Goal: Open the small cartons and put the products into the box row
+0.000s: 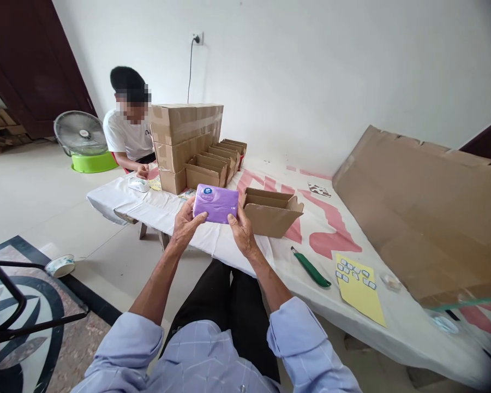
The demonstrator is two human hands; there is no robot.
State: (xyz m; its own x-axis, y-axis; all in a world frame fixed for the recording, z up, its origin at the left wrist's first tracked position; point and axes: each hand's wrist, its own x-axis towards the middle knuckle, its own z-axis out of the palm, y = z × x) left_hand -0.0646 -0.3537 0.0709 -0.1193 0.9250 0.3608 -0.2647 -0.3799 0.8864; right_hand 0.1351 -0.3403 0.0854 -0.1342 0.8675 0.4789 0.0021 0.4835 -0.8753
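Observation:
Between my two hands is a purple pack of tissues (216, 206) with a round blue logo, held up over the table's near edge. My left hand (185, 225) grips its left end, thumb on the front face. On the right end, my right hand (241, 229) closes in the same way, its fingers partly hidden behind the pack. Just beyond my right hand stands an open cardboard box (265, 218) with a divider inside. To the right lie a green utility knife (312, 268) and a yellow sheet (362, 297) bearing several small blue-edged stickers.
Stacked taped cartons (174, 128) and several open boxes (207, 173) stand on the cloth-covered table (245, 256) at the back left. A co-worker (126, 134) sits behind them. A large cardboard sheet (425, 218) leans at the right. A fan (82, 134) and a bowl (60, 266) are on the left.

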